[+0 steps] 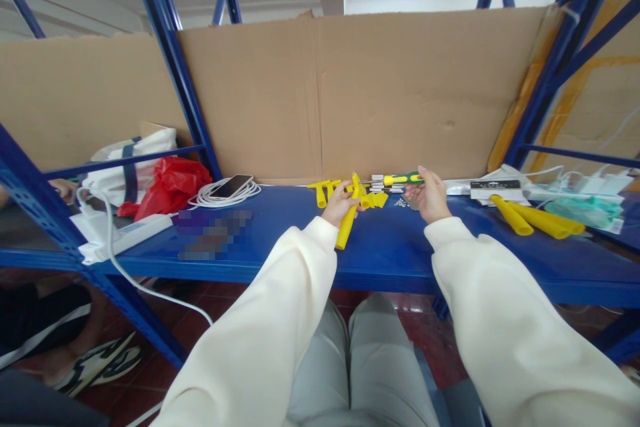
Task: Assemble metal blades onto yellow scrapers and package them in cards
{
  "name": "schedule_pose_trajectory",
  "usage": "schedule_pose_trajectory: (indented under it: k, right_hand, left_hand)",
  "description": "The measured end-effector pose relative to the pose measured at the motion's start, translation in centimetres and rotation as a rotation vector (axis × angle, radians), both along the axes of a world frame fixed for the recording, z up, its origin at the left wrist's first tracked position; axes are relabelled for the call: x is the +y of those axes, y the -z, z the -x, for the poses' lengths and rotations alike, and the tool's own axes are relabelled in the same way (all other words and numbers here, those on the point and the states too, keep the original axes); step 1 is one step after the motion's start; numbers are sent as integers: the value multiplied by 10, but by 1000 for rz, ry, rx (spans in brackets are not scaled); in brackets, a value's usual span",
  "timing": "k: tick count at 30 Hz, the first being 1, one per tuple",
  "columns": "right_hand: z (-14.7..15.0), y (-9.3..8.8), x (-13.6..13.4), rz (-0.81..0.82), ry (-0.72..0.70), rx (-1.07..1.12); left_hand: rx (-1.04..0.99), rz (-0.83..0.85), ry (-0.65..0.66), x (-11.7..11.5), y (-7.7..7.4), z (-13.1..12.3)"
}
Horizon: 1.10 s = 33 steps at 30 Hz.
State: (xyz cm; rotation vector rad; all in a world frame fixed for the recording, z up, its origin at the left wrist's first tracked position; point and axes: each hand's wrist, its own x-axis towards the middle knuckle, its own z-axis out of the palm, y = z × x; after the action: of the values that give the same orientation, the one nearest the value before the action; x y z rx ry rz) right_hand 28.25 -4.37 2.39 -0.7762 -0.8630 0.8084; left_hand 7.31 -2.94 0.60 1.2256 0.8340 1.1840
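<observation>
My left hand [337,204] grips a yellow plastic handle [345,232] with a wider head, its tube end pointing down toward me. In my right hand [434,196] is a screwdriver [403,179] with a yellow and green grip, held level with its shaft pointing left toward the handle's head. Whether the tip touches the handle cannot be made out. Yellow T-shaped parts [321,196] lie just beyond my left hand. Between the hands are small yellow pieces [379,200], shiny metal parts [376,183] and a scatter of tiny screws [401,202].
The blue shelf [280,240] is backed by cardboard [380,93]. At left are a power strip [127,237], a red bag [173,183] and a phone [233,185] on a coiled white cable [203,197]. Yellow tubes [543,219] lie right. Another person's leg [45,320] shows lower left.
</observation>
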Motion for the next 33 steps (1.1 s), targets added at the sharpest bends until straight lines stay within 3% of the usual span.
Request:
schedule_pose_trajectory:
  k: [8, 15, 19, 25, 33]
  right_hand:
    - [5, 1, 0, 68, -28, 65]
    - [-1, -3, 0, 91, 49, 138]
    - [-1, -4, -2, 177, 71, 87]
    - [10, 6, -2, 363, -34, -167]
    - [9, 13, 0, 505, -242, -276]
  left_hand:
    - [-28, 13, -69, 0, 1, -3]
    - [-114, 94, -325, 6, 0, 0]
    - [-81, 105, -364, 10, 2, 1]
    - [8, 80, -344, 13, 4, 3]
    - [151, 65, -334, 30, 15, 4]
